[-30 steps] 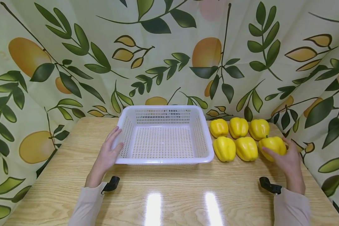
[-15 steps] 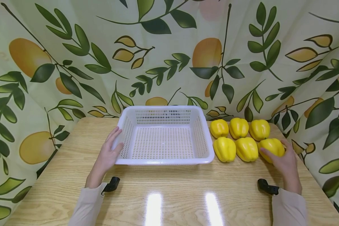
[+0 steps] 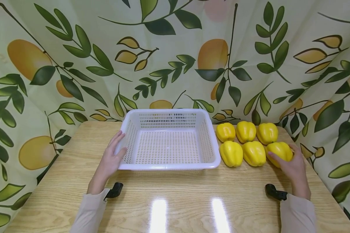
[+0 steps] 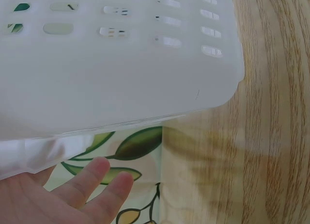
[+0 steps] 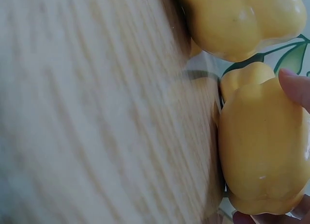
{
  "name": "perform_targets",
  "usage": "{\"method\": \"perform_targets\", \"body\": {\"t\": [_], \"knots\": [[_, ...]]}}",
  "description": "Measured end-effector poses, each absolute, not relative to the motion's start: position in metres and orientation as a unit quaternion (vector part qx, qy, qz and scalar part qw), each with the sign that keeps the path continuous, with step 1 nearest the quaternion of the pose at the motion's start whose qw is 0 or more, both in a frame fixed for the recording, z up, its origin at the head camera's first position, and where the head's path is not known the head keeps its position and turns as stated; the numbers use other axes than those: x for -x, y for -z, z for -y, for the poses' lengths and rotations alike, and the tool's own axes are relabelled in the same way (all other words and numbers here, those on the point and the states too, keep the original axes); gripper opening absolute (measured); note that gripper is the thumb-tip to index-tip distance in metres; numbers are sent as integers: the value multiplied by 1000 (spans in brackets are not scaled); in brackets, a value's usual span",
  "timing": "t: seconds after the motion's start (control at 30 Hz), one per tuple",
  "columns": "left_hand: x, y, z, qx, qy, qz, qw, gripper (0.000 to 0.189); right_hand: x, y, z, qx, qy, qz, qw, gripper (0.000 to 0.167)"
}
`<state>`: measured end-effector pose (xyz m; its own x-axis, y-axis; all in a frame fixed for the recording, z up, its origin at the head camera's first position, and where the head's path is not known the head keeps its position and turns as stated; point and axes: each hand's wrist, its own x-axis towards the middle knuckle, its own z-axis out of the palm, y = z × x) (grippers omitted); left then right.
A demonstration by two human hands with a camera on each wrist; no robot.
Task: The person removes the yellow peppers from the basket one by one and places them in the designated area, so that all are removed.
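Observation:
My right hand (image 3: pixel 295 170) holds a yellow bell pepper (image 3: pixel 280 153) at the right end of the front row, thumb on its left and fingers on its far right side. In the right wrist view this bell pepper (image 5: pixel 264 146) is upright, between the thumb (image 5: pixel 295 88) and fingertips (image 5: pixel 264 218); it appears to stand on the table. My left hand (image 3: pixel 109 160) rests against the left rim of a white perforated plastic basket (image 3: pixel 169 166), its fingers fairly straight. Two loose fingers (image 4: pixel 114 195) show beside the basket wall (image 4: pixel 121 88) in the left wrist view. Nothing lies in the basket.
Several other yellow bell peppers, such as the near left one (image 3: pixel 231 154) and the back middle one (image 3: pixel 246 131), stand in two rows right of the basket. The wooden table (image 3: pixel 189 197) ends at a leaf-and-fruit patterned curtain (image 3: pixel 169 42).
My right hand and its bell pepper have shifted slightly left, closer to the neighbouring pepper, and are nearly still over the last half second. Left hand and basket stay put.

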<state>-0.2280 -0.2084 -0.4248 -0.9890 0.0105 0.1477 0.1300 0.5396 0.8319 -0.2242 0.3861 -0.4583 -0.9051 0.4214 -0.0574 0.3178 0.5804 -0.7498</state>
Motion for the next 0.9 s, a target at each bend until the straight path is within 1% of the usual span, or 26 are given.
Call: {"method": "perform_targets", "body": {"t": [0.27, 0.53, 0.9], "knots": [[228, 425, 208, 36, 480, 874, 61, 57, 224, 457, -388, 204, -400, 891, 64, 101], [228, 425, 208, 43, 476, 876, 67, 56, 222, 452, -391, 174, -393, 902, 40, 98], [228, 425, 208, 42, 475, 876, 66, 56, 222, 453, -388, 204, -396, 894, 49, 99]]}}
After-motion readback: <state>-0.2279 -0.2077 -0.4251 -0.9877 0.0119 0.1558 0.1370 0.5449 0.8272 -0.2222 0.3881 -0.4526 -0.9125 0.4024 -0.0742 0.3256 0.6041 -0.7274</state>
